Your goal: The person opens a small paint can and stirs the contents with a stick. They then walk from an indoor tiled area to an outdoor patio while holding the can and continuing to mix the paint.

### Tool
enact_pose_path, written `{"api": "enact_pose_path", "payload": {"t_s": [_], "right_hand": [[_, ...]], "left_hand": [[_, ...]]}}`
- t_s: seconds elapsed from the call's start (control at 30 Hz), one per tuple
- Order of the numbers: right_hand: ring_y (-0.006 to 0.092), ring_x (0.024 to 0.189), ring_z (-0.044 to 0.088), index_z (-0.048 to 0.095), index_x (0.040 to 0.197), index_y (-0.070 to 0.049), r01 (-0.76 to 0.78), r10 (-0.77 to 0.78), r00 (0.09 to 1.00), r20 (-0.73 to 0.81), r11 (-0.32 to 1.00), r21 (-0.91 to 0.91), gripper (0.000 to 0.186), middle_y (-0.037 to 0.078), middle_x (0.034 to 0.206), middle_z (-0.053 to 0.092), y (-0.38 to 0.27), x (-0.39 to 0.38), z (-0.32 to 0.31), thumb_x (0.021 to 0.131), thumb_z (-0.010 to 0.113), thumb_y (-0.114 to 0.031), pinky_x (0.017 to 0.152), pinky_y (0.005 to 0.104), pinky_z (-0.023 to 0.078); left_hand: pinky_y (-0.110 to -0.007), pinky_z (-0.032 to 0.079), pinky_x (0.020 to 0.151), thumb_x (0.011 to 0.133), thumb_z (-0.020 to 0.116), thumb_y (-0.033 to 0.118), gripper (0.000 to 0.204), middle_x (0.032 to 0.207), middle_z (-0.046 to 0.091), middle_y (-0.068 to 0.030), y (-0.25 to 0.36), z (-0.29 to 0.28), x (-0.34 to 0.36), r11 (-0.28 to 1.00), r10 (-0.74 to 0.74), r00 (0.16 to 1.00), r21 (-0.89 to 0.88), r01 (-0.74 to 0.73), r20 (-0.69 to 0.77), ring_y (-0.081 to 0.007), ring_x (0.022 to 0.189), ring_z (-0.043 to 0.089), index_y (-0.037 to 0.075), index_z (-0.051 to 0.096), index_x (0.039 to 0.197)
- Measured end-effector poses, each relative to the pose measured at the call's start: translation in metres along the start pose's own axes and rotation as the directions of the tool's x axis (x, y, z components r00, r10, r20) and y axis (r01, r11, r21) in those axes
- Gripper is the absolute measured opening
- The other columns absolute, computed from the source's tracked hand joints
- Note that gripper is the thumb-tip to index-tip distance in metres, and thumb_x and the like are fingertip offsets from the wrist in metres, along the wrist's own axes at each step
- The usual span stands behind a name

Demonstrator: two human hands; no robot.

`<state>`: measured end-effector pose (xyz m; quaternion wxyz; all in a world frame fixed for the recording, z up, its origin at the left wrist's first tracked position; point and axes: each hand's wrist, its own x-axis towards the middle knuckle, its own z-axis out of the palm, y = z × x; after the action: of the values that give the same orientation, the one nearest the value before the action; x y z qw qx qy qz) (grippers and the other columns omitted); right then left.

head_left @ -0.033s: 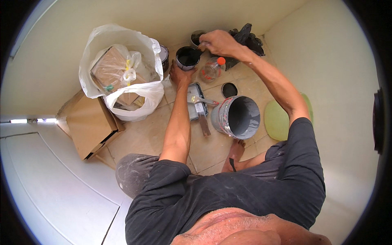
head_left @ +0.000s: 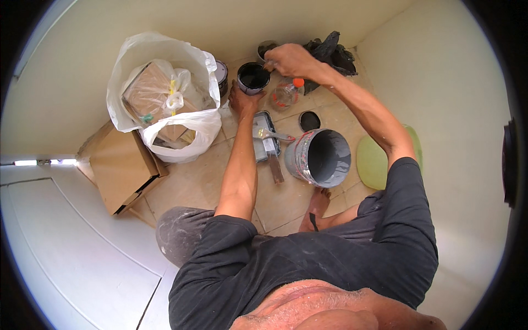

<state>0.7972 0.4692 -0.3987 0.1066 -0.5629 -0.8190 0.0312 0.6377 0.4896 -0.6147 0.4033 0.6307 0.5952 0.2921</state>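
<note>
My left hand is closed around the near left side of a small paint can with dark paint inside, standing on the floor. My right hand is closed just above the can's right rim. A dark, thin piece shows under its fingers, but its kind cannot be made out. Behind that hand is another round container, partly covered. Close by on the near side lies a clear plastic bottle with an orange cap. A round lid with a dark inside rests nearer to me.
A grey-coated bucket stands near my foot. Left of it are a paint tray, a paintbrush and a brown handle. A white bag, cardboard box, second can, black plastic and green plastic piece surround them.
My right hand has shifted slightly left and nearer to me, toward the can's rim. The left hand and the can have hardly moved.
</note>
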Motion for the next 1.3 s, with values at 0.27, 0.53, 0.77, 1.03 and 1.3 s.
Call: {"api": "enact_pose_path", "payload": {"t_s": [0.27,0.53,0.77,1.03,1.3], "right_hand": [[0.0397,0.082,0.068,0.064,0.087,-0.001,0.178,-0.182,0.983,-0.032,0.980,-0.090,0.009,0.020,0.078,0.067,-0.001,0.032,0.056,0.080,0.063,-0.006,0.069,0.0477,0.053],[0.0365,0.084,0.069,0.065,0.086,-0.002,0.222,-0.227,0.974,0.012,0.940,-0.257,0.008,0.016,0.083,0.068,0.013,0.029,0.060,0.080,0.065,-0.008,0.073,0.0450,0.055],[0.0392,0.080,0.068,0.066,0.085,-0.001,0.224,-0.221,0.971,0.090,0.974,-0.028,0.014,0.020,0.078,0.067,0.014,0.020,0.050,0.077,0.069,-0.013,0.070,0.0477,0.053],[0.0416,0.079,0.068,0.067,0.084,-0.001,0.117,-0.121,0.990,-0.072,0.991,-0.068,0.011,0.021,0.076,0.067,0.008,0.035,0.070,0.077,0.068,-0.010,0.069,0.0494,0.053],[0.0394,0.079,0.068,0.066,0.089,-0.002,0.235,-0.247,0.969,-0.013,0.937,-0.259,0.015,0.018,0.077,0.066,0.020,0.034,0.065,0.076,0.068,-0.009,0.072,0.0474,0.054]], "left_hand": [[-0.052,0.028,0.117,0.053,0.095,0.047,0.126,0.154,0.041,-0.0168,0.006,0.001,-0.006,0.999,-0.040,0.999,0.016,0.040,0.026,-0.0373,0.142,0.036,0.009,0.030,0.154],[-0.051,0.027,0.118,0.052,0.095,0.048,0.126,0.153,0.043,-0.0172,0.001,0.002,-0.002,0.999,-0.018,1.000,0.028,0.018,0.004,-0.0369,0.142,0.036,0.008,0.032,0.153],[-0.050,0.027,0.118,0.052,0.095,0.049,0.126,0.152,0.043,-0.0171,0.001,0.000,-0.003,1.000,-0.018,1.000,0.017,0.018,0.007,-0.0366,0.142,0.037,0.008,0.032,0.153],[-0.049,0.030,0.117,0.052,0.095,0.048,0.124,0.150,0.046,-0.0179,0.003,0.000,-0.004,0.999,-0.014,1.000,0.033,0.014,-0.003,-0.0371,0.140,0.040,0.007,0.034,0.152],[-0.049,0.028,0.118,0.050,0.095,0.049,0.127,0.152,0.044,-0.0178,0.000,0.000,-0.001,1.000,-0.024,1.000,0.021,0.024,0.019,-0.0361,0.142,0.038,0.007,0.032,0.153]]}}
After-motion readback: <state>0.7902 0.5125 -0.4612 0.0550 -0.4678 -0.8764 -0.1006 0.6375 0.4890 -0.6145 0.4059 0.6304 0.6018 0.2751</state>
